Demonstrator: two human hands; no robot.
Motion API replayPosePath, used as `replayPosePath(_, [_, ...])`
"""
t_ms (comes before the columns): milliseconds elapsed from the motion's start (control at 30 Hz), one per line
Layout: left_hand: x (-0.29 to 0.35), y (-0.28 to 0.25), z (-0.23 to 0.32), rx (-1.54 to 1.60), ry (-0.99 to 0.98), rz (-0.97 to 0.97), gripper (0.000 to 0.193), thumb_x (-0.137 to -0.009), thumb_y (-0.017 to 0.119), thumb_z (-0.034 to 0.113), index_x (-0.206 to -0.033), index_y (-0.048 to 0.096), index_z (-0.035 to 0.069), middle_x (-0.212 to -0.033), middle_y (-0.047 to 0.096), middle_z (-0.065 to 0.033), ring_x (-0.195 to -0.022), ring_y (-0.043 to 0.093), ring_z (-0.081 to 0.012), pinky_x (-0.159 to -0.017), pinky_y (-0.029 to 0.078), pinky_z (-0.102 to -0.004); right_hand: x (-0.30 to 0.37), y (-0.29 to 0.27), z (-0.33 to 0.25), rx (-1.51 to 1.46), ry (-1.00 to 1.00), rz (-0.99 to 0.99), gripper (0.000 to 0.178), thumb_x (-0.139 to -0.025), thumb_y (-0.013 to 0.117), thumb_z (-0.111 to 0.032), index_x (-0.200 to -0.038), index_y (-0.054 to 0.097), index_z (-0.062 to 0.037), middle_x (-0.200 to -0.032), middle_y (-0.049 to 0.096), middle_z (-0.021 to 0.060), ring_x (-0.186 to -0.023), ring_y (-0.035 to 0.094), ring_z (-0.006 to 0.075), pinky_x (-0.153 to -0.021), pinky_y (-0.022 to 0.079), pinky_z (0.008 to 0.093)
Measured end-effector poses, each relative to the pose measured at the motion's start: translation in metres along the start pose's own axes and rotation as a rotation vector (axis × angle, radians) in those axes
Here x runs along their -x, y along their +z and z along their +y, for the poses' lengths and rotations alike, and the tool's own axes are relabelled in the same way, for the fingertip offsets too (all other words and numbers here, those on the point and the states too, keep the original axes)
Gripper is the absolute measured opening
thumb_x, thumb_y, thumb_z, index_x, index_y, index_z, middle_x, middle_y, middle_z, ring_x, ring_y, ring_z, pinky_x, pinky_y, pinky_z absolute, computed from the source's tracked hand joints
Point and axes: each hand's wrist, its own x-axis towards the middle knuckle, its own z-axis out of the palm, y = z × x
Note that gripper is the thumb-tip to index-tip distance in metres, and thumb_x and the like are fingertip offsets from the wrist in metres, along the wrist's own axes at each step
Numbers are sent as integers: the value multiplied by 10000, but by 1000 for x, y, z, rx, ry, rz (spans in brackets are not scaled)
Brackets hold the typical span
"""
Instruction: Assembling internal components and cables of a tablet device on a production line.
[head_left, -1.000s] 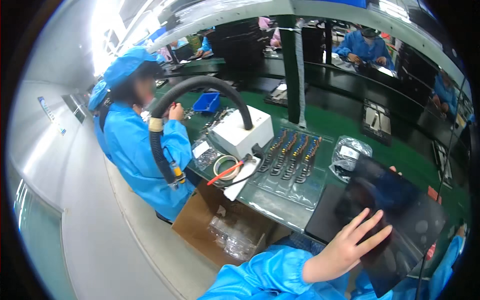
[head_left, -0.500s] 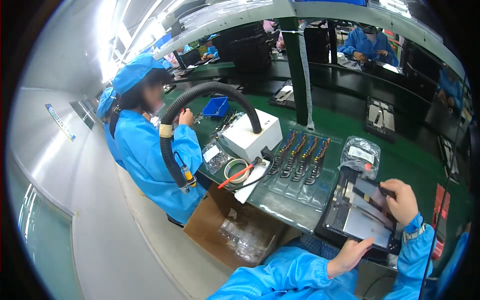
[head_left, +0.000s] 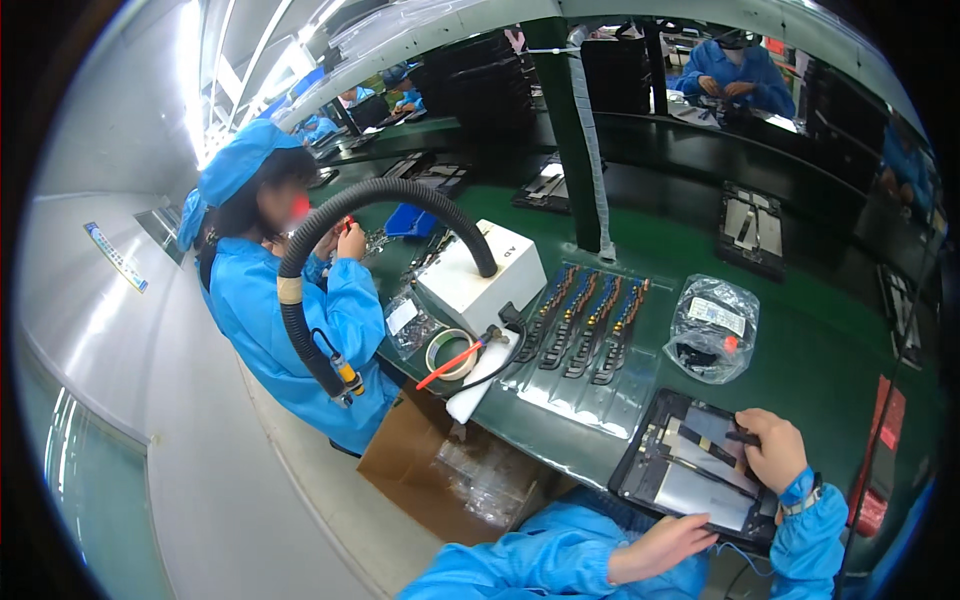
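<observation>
An opened tablet-like device [head_left: 690, 470] lies at the bench's near edge, its silver plates, dark strips and black frame showing. My left hand [head_left: 665, 548] rests along its near edge with fingers stretched out; the thumb is not clearly visible. At its right side my right hand [head_left: 775, 452] is closed on a small black piece [head_left: 742, 437], whose kind I cannot make out. Beyond the device lies a clear plastic bag [head_left: 712, 325] with a white label and dark contents. Several black parts with coloured cable ends [head_left: 590, 320] lie in rows on a clear sheet.
Left of the rows stand a white box [head_left: 480, 275] with a black hose [head_left: 385, 190], a tape roll [head_left: 452, 352] and a red-handled tool [head_left: 448, 370]. Below is a cardboard box [head_left: 410, 480]. A co-worker [head_left: 290, 310] sits at left. A red strip [head_left: 876, 450] lies at right.
The device has come down and away from the plastic bag, which it touched or overlapped before. My right hand has moved with it. The whole view has shifted slightly.
</observation>
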Motion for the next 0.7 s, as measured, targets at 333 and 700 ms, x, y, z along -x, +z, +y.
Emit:
replayPosePath(333, [88, 18, 89, -2169, 1019, 239, 426, -743, 622, 145, -1135, 507, 24, -1088, 514, -122, -957, 529, -290, -817, 453, -355, 6, 5, 2, 38, -27, 24, 397, -603, 565, 0, -999, 574, -25, -1045, 575, 103, -721, 609, 269, -656, 501, 348])
replayPosePath(700, [102, 0, 104, -1843, 755, 345, 514, -743, 673, 149, -1189, 465, 1, -1143, 492, -137, -967, 536, -274, -830, 455, -324, 12, 13, -5, 42, -97, 46, 386, -606, 555, -5, -992, 575, -4, -1021, 573, 119, -695, 605, 284, -630, 504, 349])
